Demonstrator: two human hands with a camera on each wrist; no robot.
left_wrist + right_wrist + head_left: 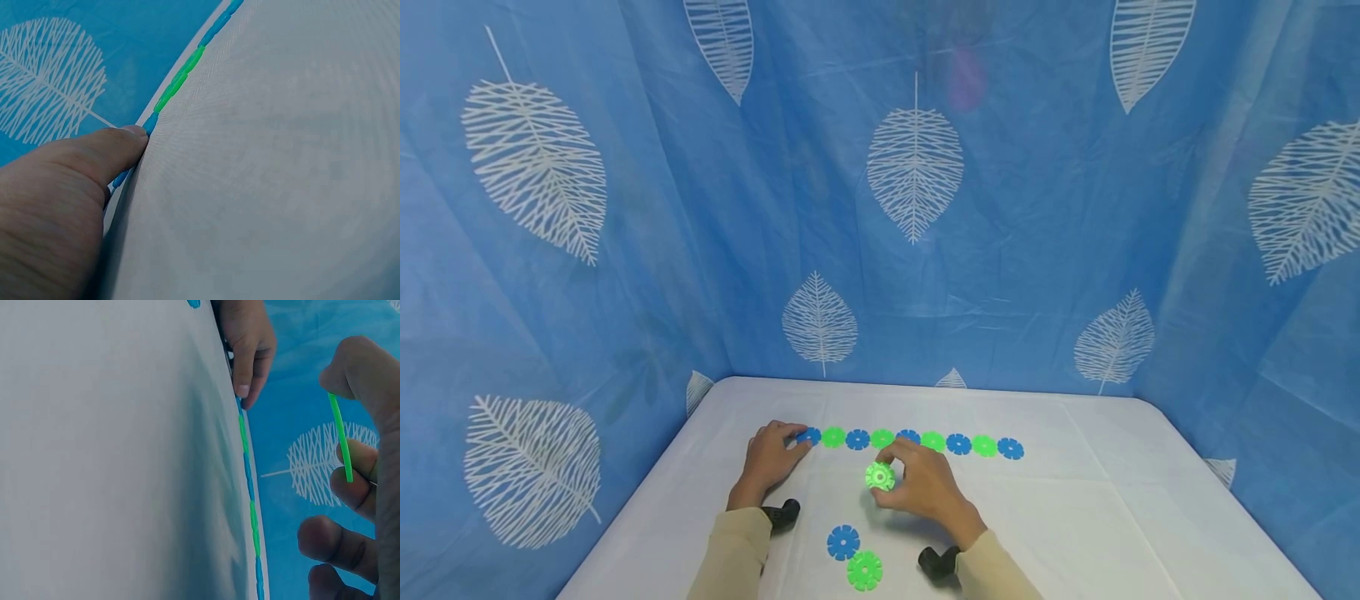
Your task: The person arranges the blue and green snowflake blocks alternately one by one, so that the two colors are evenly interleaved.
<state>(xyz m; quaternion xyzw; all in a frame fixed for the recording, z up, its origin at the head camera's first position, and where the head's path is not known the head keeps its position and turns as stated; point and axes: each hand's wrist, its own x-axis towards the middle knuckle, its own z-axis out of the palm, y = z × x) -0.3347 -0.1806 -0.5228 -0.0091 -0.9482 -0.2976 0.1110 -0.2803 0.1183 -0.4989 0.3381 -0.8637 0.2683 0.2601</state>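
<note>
My left hand lies at the left end of a row of notched plastic discs, its thumb and forefinger pinching the edges of the end blue disc. In the left wrist view, the thumb meets this blue disc at table level. Above the table, in front of the row, my right hand holds a green notched disc between thumb and fingers. Edge-on, that green disc shows as a thin strip in the right wrist view, with the other fingers loosely bent below it.
Blue and green discs alternate along the row, up to a blue disc at the right end. Nearer me lie a loose blue disc and a loose green disc, close together. Blue leaf-patterned cloth surrounds the white table.
</note>
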